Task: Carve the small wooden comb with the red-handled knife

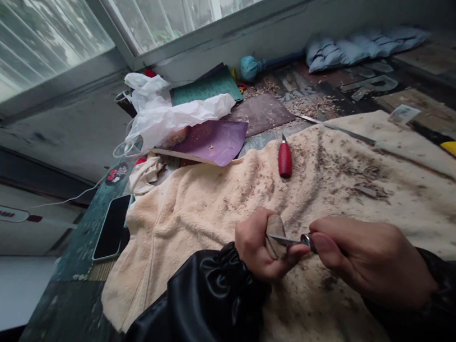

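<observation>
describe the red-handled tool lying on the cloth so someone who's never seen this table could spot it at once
Find the big cream fleecy cloth. Beyond the left hand holding a pale wooden piece, near the cloth's far edge, lies a short, stubby red-handled tool, its pointed metal tip facing the barred window. That solid red handle stands out from the brownish shavings around it.
</observation>
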Available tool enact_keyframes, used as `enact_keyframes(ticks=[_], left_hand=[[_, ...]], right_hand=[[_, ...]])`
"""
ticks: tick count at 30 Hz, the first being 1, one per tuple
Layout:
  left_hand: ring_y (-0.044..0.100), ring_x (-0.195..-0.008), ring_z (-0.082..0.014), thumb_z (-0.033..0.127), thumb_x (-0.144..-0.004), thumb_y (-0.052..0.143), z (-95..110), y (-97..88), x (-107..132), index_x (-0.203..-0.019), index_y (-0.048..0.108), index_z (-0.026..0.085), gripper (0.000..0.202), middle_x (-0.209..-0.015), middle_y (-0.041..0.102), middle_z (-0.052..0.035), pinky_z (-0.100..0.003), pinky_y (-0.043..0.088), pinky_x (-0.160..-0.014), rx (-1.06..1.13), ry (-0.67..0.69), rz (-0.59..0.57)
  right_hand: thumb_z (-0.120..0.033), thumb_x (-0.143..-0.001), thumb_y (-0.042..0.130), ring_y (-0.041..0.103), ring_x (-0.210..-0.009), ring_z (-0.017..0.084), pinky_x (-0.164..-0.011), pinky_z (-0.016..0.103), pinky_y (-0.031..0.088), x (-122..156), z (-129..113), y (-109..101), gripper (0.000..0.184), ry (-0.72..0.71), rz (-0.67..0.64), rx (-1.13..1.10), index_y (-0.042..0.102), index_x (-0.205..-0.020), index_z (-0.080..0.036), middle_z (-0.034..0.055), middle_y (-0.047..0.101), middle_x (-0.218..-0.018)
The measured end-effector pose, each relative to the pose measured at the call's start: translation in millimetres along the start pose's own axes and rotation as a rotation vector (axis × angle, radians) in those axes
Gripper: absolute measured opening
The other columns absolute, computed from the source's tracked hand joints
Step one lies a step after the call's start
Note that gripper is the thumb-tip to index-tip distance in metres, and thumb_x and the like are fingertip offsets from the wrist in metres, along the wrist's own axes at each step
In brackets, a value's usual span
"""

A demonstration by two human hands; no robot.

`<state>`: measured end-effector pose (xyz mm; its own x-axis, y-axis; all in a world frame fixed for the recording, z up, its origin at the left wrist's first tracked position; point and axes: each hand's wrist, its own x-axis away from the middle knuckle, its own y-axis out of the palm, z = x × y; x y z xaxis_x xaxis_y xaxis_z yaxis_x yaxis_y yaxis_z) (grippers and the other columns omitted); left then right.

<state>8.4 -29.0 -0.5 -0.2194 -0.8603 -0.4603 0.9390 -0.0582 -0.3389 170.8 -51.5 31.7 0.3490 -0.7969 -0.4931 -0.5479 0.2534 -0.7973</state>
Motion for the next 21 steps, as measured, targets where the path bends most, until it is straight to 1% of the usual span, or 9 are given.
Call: enact_keyframes(ticks=[3,5,8,11,16,21], left_hand=[[0.029,-0.042,-0.0068,0.046,-0.069,0.059,3.4,0.8,0.8,-0.065,0.042,0.018,0.033,-0.051,0.033,0.0053,-0.023,0.024,-0.042,-0.027,-0.022,0.008],[0.028,-0.042,-0.0066,0.045,-0.07,0.058,4.6,0.7,1.0,-0.064,0.041,0.019,0.032,-0.051,0.033,0.0055,-0.023,0.024,-0.041,-0.033,-0.025,0.005],[0.027,-0.042,-0.0066,0.05,-0.069,0.057,4.5,-0.5,0.0,-0.065,0.041,0.019,0.036,-0.05,0.031,0.006,-0.023,0.023,-0.041,-0.009,-0.004,-0.003],[0.028,-0.043,-0.0067,0.054,-0.068,0.056,3.5,-1.4,-1.5,-0.065,0.041,0.019,0.039,-0.05,0.032,0.0057,-0.023,0.024,-0.041,0.001,0.01,-0.013],[0.027,-0.042,-0.0066,0.052,-0.066,0.06,2.7,-0.2,-1.0,-0.064,0.04,0.019,0.039,-0.05,0.032,0.0057,-0.023,0.023,-0.04,-0.014,-0.016,0.008],[0.026,-0.041,-0.0062,0.049,-0.066,0.061,2.3,-0.1,0.7,-0.064,0.04,0.019,0.036,-0.049,0.031,0.0063,-0.023,0.022,-0.04,-0.038,-0.032,0.015]], right_hand=[[-0.034,-0.089,0.034,0.039,-0.038,0.006,-0.042,0.023,0.026,2.4,1.8,2.0,0.042,0.026,-0.005,0.01,0.046,-0.052,-0.018,-0.0037,0.038,-0.045],[-0.034,-0.089,0.034,0.039,-0.039,0.006,-0.043,0.023,0.026,3.9,3.7,2.8,0.041,0.037,-0.022,-0.02,0.046,-0.053,-0.018,-0.0036,0.039,-0.046],[-0.035,-0.089,0.034,0.039,-0.041,0.006,-0.044,0.023,0.026,5.5,6.5,3.2,0.04,0.027,-0.07,-0.095,0.044,-0.054,-0.018,-0.0038,0.038,-0.047],[-0.035,-0.089,0.035,0.038,-0.041,0.006,-0.044,0.023,0.025,5.7,7.6,3.2,0.039,0.008,-0.106,-0.116,0.043,-0.054,-0.018,-0.0039,0.038,-0.047],[-0.035,-0.089,0.035,0.037,-0.041,0.006,-0.044,0.023,0.026,4.6,6.6,4.8,0.04,0.025,-0.053,-0.079,0.044,-0.053,-0.018,-0.0038,0.037,-0.047],[-0.035,-0.089,0.035,0.038,-0.039,0.006,-0.043,0.023,0.026,3.2,6.1,4.1,0.041,0.007,-0.029,-0.042,0.048,-0.054,-0.018,-0.0035,0.038,-0.046]])
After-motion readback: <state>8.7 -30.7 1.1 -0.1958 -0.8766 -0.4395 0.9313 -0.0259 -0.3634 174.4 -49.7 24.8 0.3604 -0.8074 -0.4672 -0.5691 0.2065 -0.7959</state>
